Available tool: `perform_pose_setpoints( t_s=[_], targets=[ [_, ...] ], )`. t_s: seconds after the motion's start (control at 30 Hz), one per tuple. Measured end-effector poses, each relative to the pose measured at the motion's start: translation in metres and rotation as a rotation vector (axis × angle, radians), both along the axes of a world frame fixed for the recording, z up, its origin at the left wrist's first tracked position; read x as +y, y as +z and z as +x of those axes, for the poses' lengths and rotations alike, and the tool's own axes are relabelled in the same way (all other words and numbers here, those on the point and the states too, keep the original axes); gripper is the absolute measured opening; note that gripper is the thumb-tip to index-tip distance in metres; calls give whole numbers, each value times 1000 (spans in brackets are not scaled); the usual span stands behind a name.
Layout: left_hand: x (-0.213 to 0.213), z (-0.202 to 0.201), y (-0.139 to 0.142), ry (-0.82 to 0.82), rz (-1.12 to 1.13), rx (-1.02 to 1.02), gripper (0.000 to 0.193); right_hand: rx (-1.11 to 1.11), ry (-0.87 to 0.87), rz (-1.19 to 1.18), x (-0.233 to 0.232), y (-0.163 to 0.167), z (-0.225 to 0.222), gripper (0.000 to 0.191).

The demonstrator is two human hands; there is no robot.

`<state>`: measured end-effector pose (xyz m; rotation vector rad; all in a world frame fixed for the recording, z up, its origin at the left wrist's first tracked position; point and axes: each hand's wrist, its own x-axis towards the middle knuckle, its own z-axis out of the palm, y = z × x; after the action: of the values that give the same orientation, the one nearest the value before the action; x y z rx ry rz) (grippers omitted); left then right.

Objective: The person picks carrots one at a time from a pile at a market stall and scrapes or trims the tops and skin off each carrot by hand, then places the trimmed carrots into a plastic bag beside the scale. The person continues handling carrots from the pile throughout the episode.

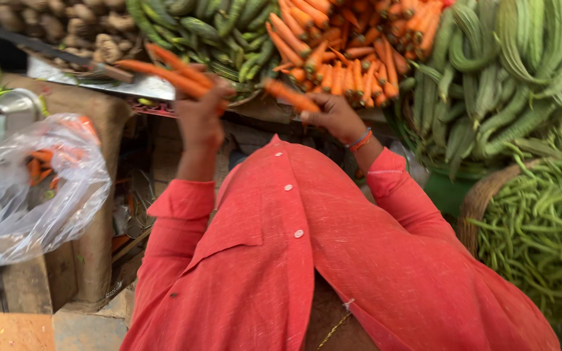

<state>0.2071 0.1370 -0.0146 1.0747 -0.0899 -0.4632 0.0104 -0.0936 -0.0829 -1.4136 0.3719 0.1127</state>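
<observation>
The head camera looks down over a red buttoned shirt (307, 260) that fills the lower middle and hides whatever lies under the arms. The left hand (200, 120) is closed around a small bundle of carrots (164, 70); its fingers curl away from the camera, so how many carrots it grips is hard to tell. The bundle points up and left, over a grey metal pan (141, 86) whose far edge is covered by a dark bar. The right hand (334, 116) pinches a single carrot (292, 96) between thumb and fingers, the carrot lying nearly level, tip toward the left hand, with a gap between the two. Thin bands circle the right wrist.

Just beyond the single carrot rises the carrot heap (352, 49), cut off by the top edge. Left of it lie dark green cucumbers (222, 29), then knobbly brown roots (66, 26), both also cropped. Long ridged gourds (508, 71) run off the right edge, and a woven basket (482, 195) of slim green beans (541, 227) sits partly out of view.

At left a crinkled clear plastic bag (30, 188) holds more carrots, blurred through the film. It rests on a rough block. Between bag and shirt is a dim, cluttered gap, the only open room near the hands.
</observation>
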Motion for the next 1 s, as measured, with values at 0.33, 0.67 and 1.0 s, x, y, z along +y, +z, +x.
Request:
perform_pose_setpoints(
  t_s=[0.33, 0.67, 1.0],
  targets=[
    [25, -7, -11, 28, 131, 66, 46, 325, -644, -146, -69, -86, 15, 63],
    [32, -9, -10, 47, 167, 81, 46, 547, -238, -904, -49, -98, 59, 51],
    [36, -7, -14, 27, 218, 114, 46, 537, -258, -860, -62, -105, 41, 72]
  ],
)
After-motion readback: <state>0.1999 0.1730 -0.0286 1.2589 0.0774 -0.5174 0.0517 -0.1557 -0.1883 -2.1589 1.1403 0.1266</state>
